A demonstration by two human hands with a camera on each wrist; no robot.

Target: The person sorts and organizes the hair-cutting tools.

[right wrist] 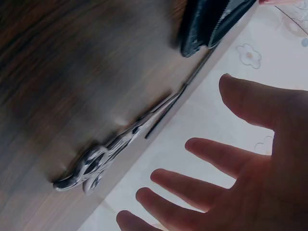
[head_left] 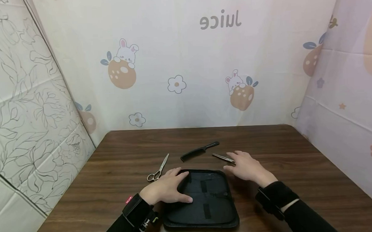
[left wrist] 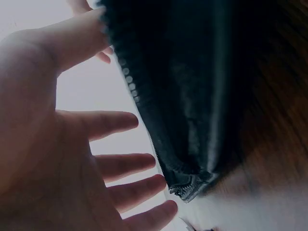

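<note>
Nearest the viewer, a black zip case (head_left: pixel 222 208) lies flat on a dark wood-grain counter (head_left: pixel 92 192), between a person's two hands, its inner panel turned upward, which leaves the dark loops (head_left: pixel 207 211) exposed and within reach. The left hand (head_left: pixel 164 189) rests over the case's left edge, fingers straight and spread wide, thumb stretched across the panel; it seems placed to steady the case rather than grip it. Just beyond, on that side, silver scissors (head_left: pixel 164 163) lie with points facing away and finger rings close to the hand. Across from it, the right hand (head_left: pixel 248 167) is over the handle end of a second pair of scissors (head_left: pixel 224 158), fingers spread and holding nothing; whether a fingertip touches the metal is hard to tell from these angles. Farther back, a black comb (head_left: pixel 194 153) lies slantwise, apart from both pairs, its handle pointing right and away. Behind the counter hangs a pale curtain (head_left: pixel 176 43) printed with rabbits, fruit and flowers.
</note>
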